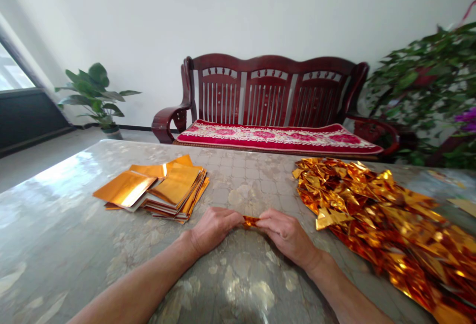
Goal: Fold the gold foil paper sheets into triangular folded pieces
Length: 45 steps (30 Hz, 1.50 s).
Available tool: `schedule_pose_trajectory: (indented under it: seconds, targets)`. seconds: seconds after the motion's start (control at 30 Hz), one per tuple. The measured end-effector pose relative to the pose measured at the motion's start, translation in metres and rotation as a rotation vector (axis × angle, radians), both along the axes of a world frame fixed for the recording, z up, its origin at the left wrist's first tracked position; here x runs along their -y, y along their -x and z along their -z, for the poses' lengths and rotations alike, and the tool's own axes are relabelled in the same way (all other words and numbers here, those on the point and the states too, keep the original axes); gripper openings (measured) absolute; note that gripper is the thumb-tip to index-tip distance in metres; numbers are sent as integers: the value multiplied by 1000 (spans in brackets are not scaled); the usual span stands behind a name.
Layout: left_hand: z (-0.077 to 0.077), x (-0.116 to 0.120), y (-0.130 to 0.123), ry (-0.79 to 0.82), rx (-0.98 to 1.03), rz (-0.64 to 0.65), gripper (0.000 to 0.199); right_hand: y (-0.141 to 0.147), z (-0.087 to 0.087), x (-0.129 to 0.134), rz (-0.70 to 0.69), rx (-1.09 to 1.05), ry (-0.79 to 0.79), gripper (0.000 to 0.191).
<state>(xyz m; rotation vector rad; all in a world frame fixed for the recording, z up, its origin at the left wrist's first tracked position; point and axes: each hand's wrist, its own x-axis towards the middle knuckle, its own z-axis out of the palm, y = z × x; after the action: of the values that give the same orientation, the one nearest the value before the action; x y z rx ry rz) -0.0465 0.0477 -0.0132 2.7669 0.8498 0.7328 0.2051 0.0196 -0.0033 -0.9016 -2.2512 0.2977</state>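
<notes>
Between my two hands, just above the table, is a small folded piece of gold foil paper point(251, 221). My left hand point(217, 227) pinches its left end, and my right hand point(286, 232) pinches its right end. Most of the piece is hidden by my fingers. To the left of my hands lies a loose stack of flat gold foil paper sheets point(174, 185). A large heap of folded gold foil pieces point(386, 220) spreads along the right side, close to my right forearm.
The table point(238, 279) has a shiny floral cover. Clear plastic wrapping point(439, 183) lies behind the heap on the right. A dark red wooden bench point(266, 91) with a red patterned cushion point(275, 135) stands beyond. Potted plants point(96, 93) flank it.
</notes>
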Motion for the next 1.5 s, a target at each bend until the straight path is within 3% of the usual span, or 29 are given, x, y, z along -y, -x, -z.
schedule_pose_trajectory:
  seconds: [0.33,1.2,1.5]
  targets:
    - [1,1,-2,128,25,-30,21,4,3,0,34,-6,-7,23]
    - [6,4,-10,133,284,-8,21,14,12,0,72,-303,-10,20]
    - [2,4,-11,112,239,-101,24,14,8,1,109,-332,-64,18]
